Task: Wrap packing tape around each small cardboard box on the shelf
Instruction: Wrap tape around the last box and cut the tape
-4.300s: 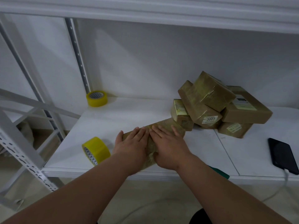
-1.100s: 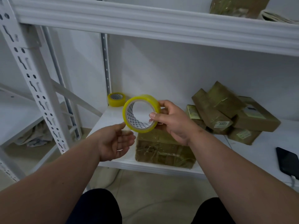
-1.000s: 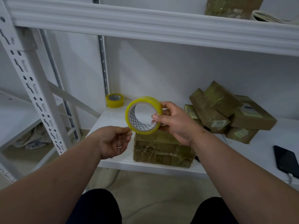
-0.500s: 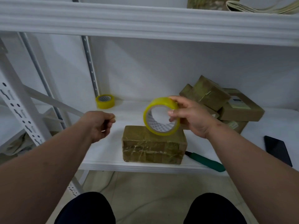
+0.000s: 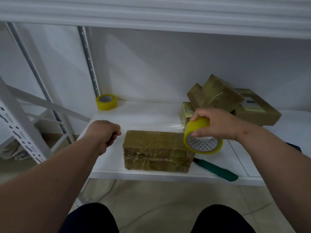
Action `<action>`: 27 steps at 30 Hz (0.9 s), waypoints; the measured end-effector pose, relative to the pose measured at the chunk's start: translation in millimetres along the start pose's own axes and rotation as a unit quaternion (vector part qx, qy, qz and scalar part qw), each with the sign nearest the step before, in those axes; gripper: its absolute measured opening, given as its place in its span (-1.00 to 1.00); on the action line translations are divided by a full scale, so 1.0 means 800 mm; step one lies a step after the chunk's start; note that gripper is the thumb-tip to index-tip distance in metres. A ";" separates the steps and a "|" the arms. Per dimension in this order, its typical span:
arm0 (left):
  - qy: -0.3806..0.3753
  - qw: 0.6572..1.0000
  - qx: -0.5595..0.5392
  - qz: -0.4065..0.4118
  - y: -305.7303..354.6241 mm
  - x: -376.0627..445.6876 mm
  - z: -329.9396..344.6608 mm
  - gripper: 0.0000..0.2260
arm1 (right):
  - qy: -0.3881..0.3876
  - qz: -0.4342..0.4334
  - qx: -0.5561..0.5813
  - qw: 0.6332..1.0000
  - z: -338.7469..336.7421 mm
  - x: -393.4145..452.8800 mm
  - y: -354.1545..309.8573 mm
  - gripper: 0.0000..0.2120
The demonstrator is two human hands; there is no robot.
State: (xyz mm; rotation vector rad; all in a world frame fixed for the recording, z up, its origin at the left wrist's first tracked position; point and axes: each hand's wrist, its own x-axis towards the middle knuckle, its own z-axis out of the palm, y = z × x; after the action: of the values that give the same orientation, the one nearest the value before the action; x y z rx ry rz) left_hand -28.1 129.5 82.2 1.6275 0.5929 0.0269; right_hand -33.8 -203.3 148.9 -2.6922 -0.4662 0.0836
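A brown cardboard box [image 5: 156, 150], glossy with tape, lies at the front edge of the white shelf [image 5: 151, 115]. My right hand [image 5: 217, 123] grips a yellow tape roll [image 5: 202, 137] above the box's right end. A clear strip of tape [image 5: 151, 126] stretches from the roll leftward, just above the box's back edge. My left hand [image 5: 104, 133] pinches the strip's free end, left of the box.
A pile of several taped boxes [image 5: 223, 101] sits at the back right. A second yellow roll [image 5: 106, 102] stands by the rear upright. A green-handled cutter [image 5: 217, 169] lies right of the box. A dark phone [image 5: 296, 147] peeks out behind my right forearm.
My hands have drawn apart, pulling a length of tape off the roll. The roll has come down to the box's right end and my left hand has moved to its left side.
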 end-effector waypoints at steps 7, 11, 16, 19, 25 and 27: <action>0.017 0.983 0.146 0.109 -0.033 0.003 0.014 -0.89 | -0.076 0.007 -0.181 0.981 0.000 0.013 0.012 -0.53; 0.025 0.952 0.250 0.177 -0.037 -0.001 0.016 -0.87 | -0.086 -0.008 -0.218 0.972 0.007 0.016 0.017 -0.46; 0.046 0.900 0.366 0.231 -0.031 -0.003 0.020 -0.84 | -0.092 -0.018 -0.233 0.968 0.019 0.022 0.022 -0.44; 0.057 0.888 0.392 0.233 -0.030 -0.001 0.021 -0.85 | -0.090 -0.023 -0.239 0.967 0.022 0.023 0.024 -0.44; 0.067 0.864 0.439 0.236 -0.030 0.003 0.025 -0.87 | -0.088 -0.045 -0.268 0.958 0.026 0.029 0.024 -0.50; 0.064 0.837 0.485 0.244 -0.026 0.004 0.028 -0.88 | -0.090 -0.049 -0.284 0.953 0.028 0.031 0.021 -0.55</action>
State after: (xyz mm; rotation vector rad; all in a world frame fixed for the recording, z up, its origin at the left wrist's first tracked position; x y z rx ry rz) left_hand -24.5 110.3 58.1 2.7654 0.2569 0.2469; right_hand -8.3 -201.3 121.5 -3.2319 -0.7802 0.1944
